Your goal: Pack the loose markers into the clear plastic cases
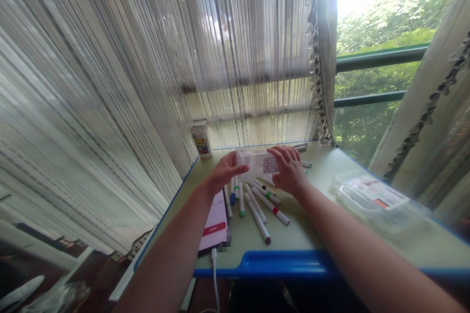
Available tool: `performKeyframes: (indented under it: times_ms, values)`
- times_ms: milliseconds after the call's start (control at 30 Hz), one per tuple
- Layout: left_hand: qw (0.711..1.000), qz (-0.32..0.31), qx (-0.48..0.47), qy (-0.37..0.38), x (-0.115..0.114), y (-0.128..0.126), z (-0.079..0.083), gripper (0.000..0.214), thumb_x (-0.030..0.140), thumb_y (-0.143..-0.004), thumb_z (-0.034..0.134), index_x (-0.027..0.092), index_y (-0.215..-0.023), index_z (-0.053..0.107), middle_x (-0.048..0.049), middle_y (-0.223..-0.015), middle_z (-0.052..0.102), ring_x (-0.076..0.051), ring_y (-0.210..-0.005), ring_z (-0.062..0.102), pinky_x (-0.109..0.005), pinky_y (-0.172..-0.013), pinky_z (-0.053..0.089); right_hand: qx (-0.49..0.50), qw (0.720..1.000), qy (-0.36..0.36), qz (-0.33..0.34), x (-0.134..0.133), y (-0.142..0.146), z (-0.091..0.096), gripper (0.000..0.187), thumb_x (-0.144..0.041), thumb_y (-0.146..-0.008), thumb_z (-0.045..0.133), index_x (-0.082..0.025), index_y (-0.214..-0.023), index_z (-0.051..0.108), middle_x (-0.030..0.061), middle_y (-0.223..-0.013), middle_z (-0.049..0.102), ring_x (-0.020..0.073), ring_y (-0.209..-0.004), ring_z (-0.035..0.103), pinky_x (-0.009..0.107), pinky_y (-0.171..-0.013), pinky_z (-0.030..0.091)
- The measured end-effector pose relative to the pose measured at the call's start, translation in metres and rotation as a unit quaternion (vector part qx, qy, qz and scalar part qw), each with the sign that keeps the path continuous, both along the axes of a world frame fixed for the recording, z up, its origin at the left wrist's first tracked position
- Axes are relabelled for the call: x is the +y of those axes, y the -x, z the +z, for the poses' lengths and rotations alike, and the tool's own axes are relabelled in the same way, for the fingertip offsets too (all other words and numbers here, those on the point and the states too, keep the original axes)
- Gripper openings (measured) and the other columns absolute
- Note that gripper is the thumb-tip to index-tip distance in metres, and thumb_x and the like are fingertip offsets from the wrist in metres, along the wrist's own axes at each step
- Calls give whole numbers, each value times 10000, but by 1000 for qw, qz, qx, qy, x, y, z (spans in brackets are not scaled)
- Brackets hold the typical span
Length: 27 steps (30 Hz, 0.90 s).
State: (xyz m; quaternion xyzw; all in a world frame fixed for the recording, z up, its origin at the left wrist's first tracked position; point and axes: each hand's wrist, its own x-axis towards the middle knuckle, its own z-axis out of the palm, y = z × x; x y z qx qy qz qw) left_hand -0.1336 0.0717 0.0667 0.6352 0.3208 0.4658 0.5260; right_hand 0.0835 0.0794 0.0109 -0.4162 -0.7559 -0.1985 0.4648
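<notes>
Between my two hands is a clear plastic box [255,165] with a printed label on its right part, held sideways above the table. My left hand [228,170] grips its left end, thumb across the front. My right hand [288,166] is wrapped over its right end, fingers on top. Under and in front of the box lie several loose white markers [258,217] with coloured ends, among them green, red and blue. Part of the pile is hidden behind the box and my right hand.
A phone [215,225] with a lit screen lies by my left forearm, a white cable [215,274] plugged in. At the back left stands a packed marker case [201,141]. A clear lidded container [378,200] sits at the right. The table [304,259] has a blue rim; string curtains hang behind.
</notes>
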Motion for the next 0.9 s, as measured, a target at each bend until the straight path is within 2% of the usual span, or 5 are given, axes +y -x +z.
performKeyframes:
  times_ms: [200, 400, 500, 667, 900]
  values:
    - [999, -17, -24, 22, 5, 4, -6, 587, 429, -501, 874, 167, -967, 634, -73, -949, 683, -195, -865, 649, -317, -803, 473, -9, 1000, 5, 17, 1, 1, 0, 754, -109, -527, 488, -207, -1274, 458, 101, -1237, 541, 304, -1165, 463, 477, -1064, 296]
    - [998, 31, -39, 43, 3, -5, -6, 700, 336, -495, 884, 187, -1067, 509, -42, -894, 658, -185, -808, 645, -334, -800, 476, -4, 999, -1, 35, 6, 4, -4, 783, -76, -528, 484, -166, -1305, 442, 129, -1219, 532, 306, -1151, 442, 476, -1030, 338]
    - [998, 40, -40, 32, -3, -10, -4, 648, 279, -518, 855, 183, -1057, 509, -30, -903, 639, -186, -836, 637, -342, -814, 471, -6, 999, -19, 25, 5, 7, -4, 786, -71, -525, 483, -160, -1305, 443, 133, -1220, 519, 307, -1154, 435, 481, -1038, 335]
    - [998, 43, -48, -11, -11, -9, 3, 522, 205, -554, 804, 177, -1000, 535, -11, -890, 632, -175, -845, 624, -309, -785, 473, 0, 999, -34, 10, -2, 13, 0, 842, -71, -529, 470, -233, -1351, 382, 109, -1254, 495, 319, -1204, 428, 522, -1059, 310]
    - [999, 23, -26, 8, -8, -1, 5, 516, 276, -548, 842, 190, -983, 576, -12, -902, 661, -176, -843, 632, -299, -769, 475, -6, 999, -30, 31, -6, 11, 2, 797, -94, -527, 474, -200, -1314, 421, 113, -1242, 528, 307, -1179, 465, 489, -1056, 341]
